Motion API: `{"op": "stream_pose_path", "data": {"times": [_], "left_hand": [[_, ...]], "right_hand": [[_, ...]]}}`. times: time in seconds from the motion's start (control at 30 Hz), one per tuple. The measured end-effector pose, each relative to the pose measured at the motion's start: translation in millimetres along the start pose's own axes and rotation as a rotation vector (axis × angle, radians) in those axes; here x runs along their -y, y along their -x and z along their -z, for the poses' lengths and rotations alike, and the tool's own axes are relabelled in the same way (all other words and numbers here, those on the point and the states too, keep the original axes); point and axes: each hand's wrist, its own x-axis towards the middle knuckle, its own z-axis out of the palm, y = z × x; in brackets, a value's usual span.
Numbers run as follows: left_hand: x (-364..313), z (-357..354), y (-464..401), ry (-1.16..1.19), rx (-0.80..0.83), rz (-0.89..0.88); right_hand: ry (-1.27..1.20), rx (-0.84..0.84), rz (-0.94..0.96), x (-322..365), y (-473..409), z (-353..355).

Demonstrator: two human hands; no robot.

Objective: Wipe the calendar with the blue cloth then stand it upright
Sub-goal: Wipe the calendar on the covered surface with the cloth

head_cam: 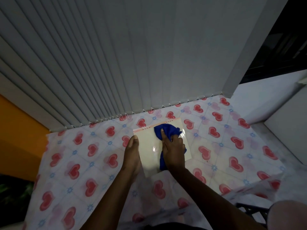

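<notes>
A: Left side?
B: Left hand [132, 154] flat, fingers together, pressing the calendar's [149, 151] left edge. Calendar lies flat on the heart-print tablecloth [79, 163], spiral edge toward the blinds [99, 63].
A: Right?
B: Right hand [173, 149] bunched around the blue cloth [166, 130], index finger extended, pressing it onto the page.

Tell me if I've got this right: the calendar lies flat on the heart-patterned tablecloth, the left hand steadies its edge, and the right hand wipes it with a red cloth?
Not quite. The head view shows the cloth in the right hand is blue, not red. The rest holds: the calendar lies flat on the heart-patterned tablecloth, left hand at its edge.
</notes>
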Motion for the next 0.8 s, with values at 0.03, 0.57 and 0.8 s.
{"op": "stream_pose_path", "data": {"times": [0.03,0.57,0.8], "left_hand": [[3.6,5.0,-2.1,-0.004,0.013,0.01],[34.5,72.2,-42.1,-0.25,-0.107,-0.042],[53.2,90.8,-40.4,-0.308,-0.113,-0.118]], "right_hand": [[0.007,0.03,-0.015,-3.7,-0.7,-3.3],[-0.016,0.043,0.144,-5.0,35.9,-39.9],[-0.041,0.012,0.193,-9.7,53.7,-48.9]]}}
